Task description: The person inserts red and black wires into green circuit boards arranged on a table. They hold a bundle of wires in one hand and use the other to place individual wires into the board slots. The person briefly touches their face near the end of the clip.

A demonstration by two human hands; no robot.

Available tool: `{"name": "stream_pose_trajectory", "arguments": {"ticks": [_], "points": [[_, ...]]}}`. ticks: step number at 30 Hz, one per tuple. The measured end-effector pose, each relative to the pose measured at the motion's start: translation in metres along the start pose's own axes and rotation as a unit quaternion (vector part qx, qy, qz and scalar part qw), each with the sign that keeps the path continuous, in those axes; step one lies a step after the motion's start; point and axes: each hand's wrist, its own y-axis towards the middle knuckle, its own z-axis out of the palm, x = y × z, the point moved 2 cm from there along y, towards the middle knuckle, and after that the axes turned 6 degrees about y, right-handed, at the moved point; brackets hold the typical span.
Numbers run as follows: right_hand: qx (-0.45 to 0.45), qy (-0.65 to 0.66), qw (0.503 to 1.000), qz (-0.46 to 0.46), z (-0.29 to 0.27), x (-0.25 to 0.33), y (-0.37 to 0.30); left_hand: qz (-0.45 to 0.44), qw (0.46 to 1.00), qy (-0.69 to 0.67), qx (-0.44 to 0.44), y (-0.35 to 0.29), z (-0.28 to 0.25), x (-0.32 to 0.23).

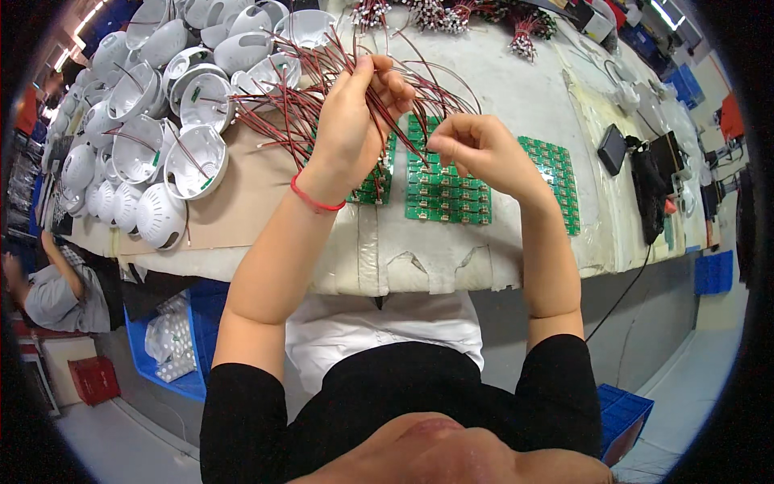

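My left hand (355, 117) is raised over the table with its fingers curled round a bundle of thin red-brown wires (278, 117). Several of these wires run out past the fingers toward my right hand (484, 153). Thumb and forefinger of that hand are pinched together close to the wire ends; what sits between them is too small to make out. Below it lies a panel of small green circuit boards (448, 206) with pale connectors. A second green panel (371, 192) is partly hidden behind my left wrist, and a third green panel (564, 177) lies right of my right forearm.
White perforated plastic housings (153, 214) are piled on the left, some with wires inside. More wire bundles (522, 44) lie along the far edge. A black device (611, 149) rests at the right. Below left stands a blue bin (197, 339); another person (68, 290) is beyond it.
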Motion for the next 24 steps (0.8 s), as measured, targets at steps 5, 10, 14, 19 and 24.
{"name": "stream_pose_trajectory", "arguments": {"ticks": [5,10,14,19,24], "points": [[0.034,-0.053,0.995,-0.073,0.006,-0.015,0.005,0.004,1.000,-0.016,-0.012,0.001,0.003,0.000],[0.089,0.077,0.992,0.035,-0.003,-0.001,-0.001,0.020,0.998,0.056,-0.024,0.000,0.001,-0.002],[0.082,0.267,0.960,-0.014,-0.028,-0.002,-0.007,0.022,0.984,0.176,-0.014,-0.002,0.006,-0.004],[0.010,0.266,0.963,-0.044,-0.040,0.006,-0.008,0.000,0.991,0.134,-0.020,-0.002,0.006,-0.009],[0.007,0.017,1.000,0.018,-0.031,-0.011,0.004,-0.021,0.996,0.083,-0.013,-0.002,0.007,-0.015]]}}
